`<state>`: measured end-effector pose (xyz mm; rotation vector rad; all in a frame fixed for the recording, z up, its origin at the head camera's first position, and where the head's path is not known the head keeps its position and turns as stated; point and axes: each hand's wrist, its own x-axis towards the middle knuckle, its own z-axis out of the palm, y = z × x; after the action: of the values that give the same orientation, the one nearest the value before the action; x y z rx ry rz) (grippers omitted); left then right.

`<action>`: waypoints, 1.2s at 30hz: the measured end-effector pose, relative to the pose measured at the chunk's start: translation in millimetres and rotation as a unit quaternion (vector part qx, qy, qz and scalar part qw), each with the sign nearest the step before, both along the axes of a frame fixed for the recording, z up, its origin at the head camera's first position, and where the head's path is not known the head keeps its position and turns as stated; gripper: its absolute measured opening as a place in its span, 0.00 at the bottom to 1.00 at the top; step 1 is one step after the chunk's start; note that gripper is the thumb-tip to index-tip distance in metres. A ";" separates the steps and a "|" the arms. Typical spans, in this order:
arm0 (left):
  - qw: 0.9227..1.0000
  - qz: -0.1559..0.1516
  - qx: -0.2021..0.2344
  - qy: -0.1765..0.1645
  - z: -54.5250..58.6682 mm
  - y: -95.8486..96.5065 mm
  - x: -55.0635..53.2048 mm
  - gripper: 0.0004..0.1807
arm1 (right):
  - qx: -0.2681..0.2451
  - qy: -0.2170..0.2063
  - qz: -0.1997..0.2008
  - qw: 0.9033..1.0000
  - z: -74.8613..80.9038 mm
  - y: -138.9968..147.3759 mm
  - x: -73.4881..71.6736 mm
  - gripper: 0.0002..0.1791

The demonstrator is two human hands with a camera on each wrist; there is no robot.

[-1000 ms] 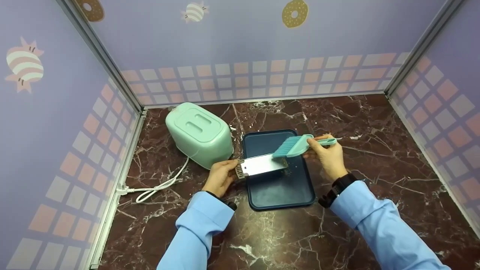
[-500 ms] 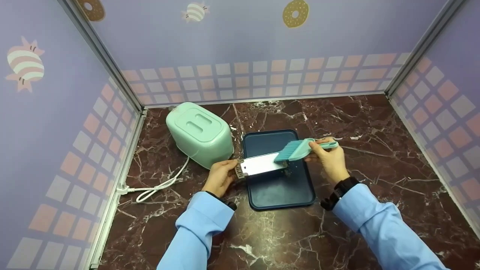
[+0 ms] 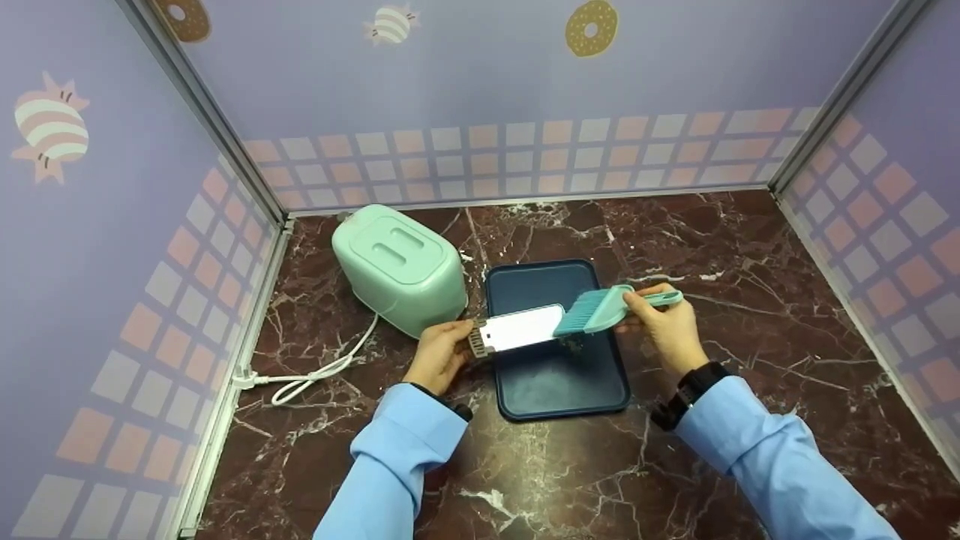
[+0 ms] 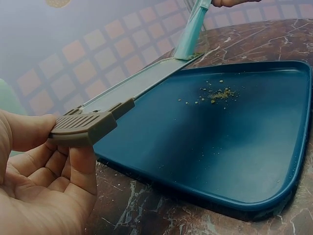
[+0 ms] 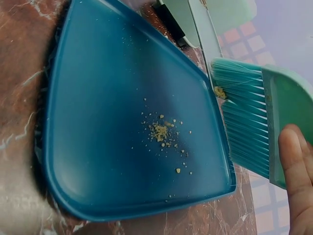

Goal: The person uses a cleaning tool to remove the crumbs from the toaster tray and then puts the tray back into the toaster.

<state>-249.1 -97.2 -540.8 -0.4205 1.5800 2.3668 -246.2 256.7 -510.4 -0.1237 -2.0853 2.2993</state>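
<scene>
A toaster [image 3: 397, 266] stands toward the back left corner of the tabletop [image 3: 750, 345] as my left hand [image 3: 439, 356] pinches a metal plate [image 3: 521, 328] reaching over the left edge of a tray [image 3: 562, 390] with crumbs [image 4: 222, 94]; a brush [image 3: 610, 307], bristles [image 5: 244, 117] at the plate's right end, is pinched in my right hand [image 3: 667, 330].

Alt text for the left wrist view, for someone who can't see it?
A left hand pinches the brown handle of a narrow metal tray above a dark blue tray dotted with crumbs. A turquoise brush is at the metal tray's far end.
</scene>
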 end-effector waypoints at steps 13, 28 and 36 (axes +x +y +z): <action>1.000 -0.013 -0.015 0.002 0.0 -3.1 1.8 0.21 | 0.039 0.010 0.025 0.999 1.0 9.8 9.3 0.23; 1.000 -0.003 -0.005 0.002 -1.1 -4.5 0.4 0.18 | 0.099 0.019 0.044 0.994 27.7 16.1 14.0 0.20; 1.000 -0.004 -0.006 0.000 2.3 -5.8 -0.1 0.18 | 0.094 0.019 0.042 0.995 51.4 9.8 14.0 0.22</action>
<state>-249.2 -103.1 -538.5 -0.4167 1.5943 2.3515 -232.2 266.5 -459.0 0.0135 -2.3157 2.1165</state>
